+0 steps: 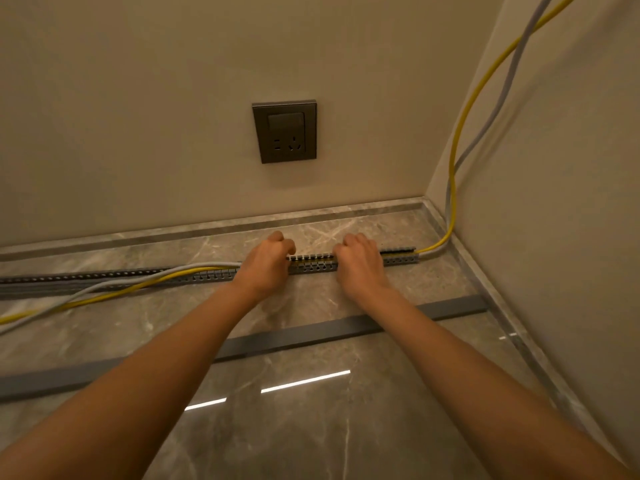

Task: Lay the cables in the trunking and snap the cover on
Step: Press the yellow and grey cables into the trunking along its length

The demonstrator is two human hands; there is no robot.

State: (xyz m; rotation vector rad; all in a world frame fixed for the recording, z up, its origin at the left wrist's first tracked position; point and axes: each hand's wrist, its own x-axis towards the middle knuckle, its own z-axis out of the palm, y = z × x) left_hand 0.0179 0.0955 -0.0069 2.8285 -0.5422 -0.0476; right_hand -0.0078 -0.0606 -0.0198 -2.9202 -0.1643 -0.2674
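Bare forearms (pixel 166 358) lead to left hand (pixel 266 263) and right hand (pixel 360 263), fingers curled over the slotted trunking (pixel 313 264) on a glossy marble floor (pixel 311 438) near a wall corner (pixel 426 181). Yellow cable (pixel 460 140) and grey cable (pixel 509 88) look springy; press them down in short stretches. The cover (pixel 311 332), likely stiff and light, lies nearer, unfitted.

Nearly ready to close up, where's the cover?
Head view: the cover lies on the floor across the middle, left to right, just nearer than the trunking.
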